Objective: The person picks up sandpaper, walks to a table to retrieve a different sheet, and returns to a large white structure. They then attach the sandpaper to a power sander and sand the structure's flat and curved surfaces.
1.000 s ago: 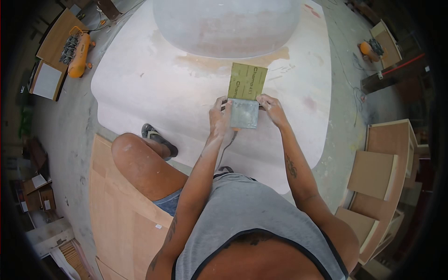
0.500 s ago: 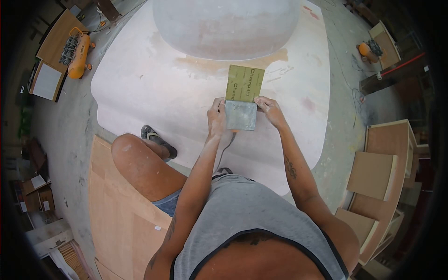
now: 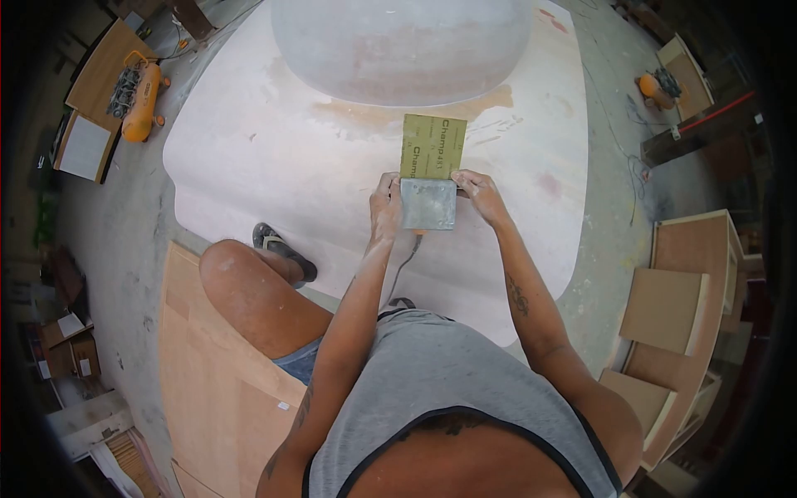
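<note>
Both hands hold a small sander (image 3: 428, 204) turned base up, its square grey pad facing me. My left hand (image 3: 386, 206) grips its left side and my right hand (image 3: 479, 194) its right side. A yellow-green sheet of sandpaper (image 3: 432, 147) printed with dark letters stands up from the pad's far edge, pinched there by both hands' fingertips. The sander's cord (image 3: 404, 262) drops from under it toward my body. Below lies a large pale curved panel (image 3: 274, 158) with a grey domed form (image 3: 403, 46) at its far end.
My bare knee (image 3: 241, 282) and a sandalled foot (image 3: 284, 249) rest on the panel's near left edge. A plywood sheet (image 3: 220, 390) lies at lower left. An orange compressor (image 3: 137, 100) stands at upper left. Wooden cabinet parts (image 3: 677, 315) are stacked at right.
The sander and sandpaper sheet shifted slightly left and the sheet stands a little straighter. Both hands keep the same grip.
</note>
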`<state>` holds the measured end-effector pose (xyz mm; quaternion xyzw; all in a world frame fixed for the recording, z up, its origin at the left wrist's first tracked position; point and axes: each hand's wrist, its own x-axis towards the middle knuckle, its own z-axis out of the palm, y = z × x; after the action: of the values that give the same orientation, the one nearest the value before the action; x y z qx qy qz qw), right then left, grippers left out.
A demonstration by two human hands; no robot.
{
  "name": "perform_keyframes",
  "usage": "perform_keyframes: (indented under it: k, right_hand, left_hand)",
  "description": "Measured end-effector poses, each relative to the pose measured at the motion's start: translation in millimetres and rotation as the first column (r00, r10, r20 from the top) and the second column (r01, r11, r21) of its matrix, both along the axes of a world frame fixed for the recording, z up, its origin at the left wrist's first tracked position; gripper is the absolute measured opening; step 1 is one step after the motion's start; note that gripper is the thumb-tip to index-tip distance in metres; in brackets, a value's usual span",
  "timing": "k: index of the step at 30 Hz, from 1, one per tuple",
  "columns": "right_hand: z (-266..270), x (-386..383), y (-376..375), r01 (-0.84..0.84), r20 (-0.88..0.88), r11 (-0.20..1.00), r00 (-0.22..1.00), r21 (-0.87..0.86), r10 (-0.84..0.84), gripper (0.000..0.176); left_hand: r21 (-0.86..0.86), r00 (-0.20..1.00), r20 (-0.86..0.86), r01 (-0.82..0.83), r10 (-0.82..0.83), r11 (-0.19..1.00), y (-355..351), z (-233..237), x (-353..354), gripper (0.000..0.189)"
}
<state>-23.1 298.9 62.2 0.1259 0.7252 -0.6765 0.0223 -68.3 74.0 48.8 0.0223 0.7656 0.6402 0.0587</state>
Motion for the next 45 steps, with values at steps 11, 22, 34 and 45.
perform_keyframes:
  k: [11, 22, 34, 45]
  right_hand:
    - [-6, 0, 0, 0.007, 0.003, 1.0, 1.0, 0.01, -0.007, 0.043]
    - [-14, 2, -12, 0.054, -0.058, 0.994, 0.997, 0.091, -0.049, 0.041]
    - [-4, 9, -22, 0.108, -0.121, 0.98, 0.989, 0.164, -0.089, 0.04]
    - [-6, 12, -21, 0.124, -0.043, 0.99, 0.992, 0.061, -0.122, 0.044]
  left_hand:
    - [0.056, 0.994, -0.081, -0.064, 0.068, 0.996, 2, -3, 9, 0.026]
    - [-0.052, 0.981, -0.189, -0.045, 0.035, 0.998, -1, 9, 11, 0.027]
    - [0.019, 0.992, -0.109, -0.053, 0.055, 0.998, 1, -1, 7, 0.026]
    - [0.077, 0.999, -0.01, -0.033, 0.034, 0.996, 1, -2, 1, 0.021]
